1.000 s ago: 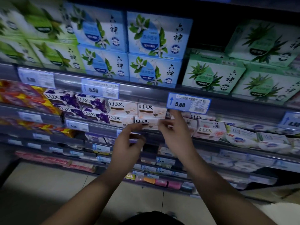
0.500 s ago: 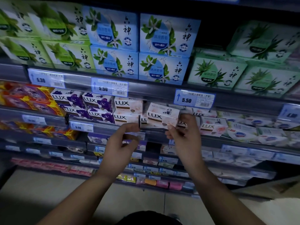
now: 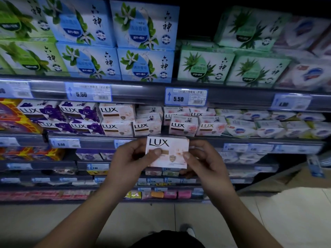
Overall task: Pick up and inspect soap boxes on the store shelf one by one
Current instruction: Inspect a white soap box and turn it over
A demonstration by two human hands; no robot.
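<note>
Pale pink-and-white cardboard, printed LUX in black: the soap box is held in the air in front of the store shelf, its front face turned to the camera, clear of the rows behind it. The left hand grips its nine o'clock edge, thumb pressed on the front face and the other fingers curled round behind. The right hand grips the three o'clock edge the same way, thumb on the lower front, the rest wrapped round the back and under the bottom corner.

At eleven o'clock from the box, cream LUX boxes of the same print stand stacked two high on the shelf; further toward ten o'clock are purple LUX boxes, and at one o'clock pink-rose LUX boxes. A price label reading 5.50 hangs on the rail above at twelve o'clock (its small print is too blurred to read). Higher up are blue boxes and, toward one o'clock, green aloe boxes. At six o'clock lies the pale tiled floor.
</note>
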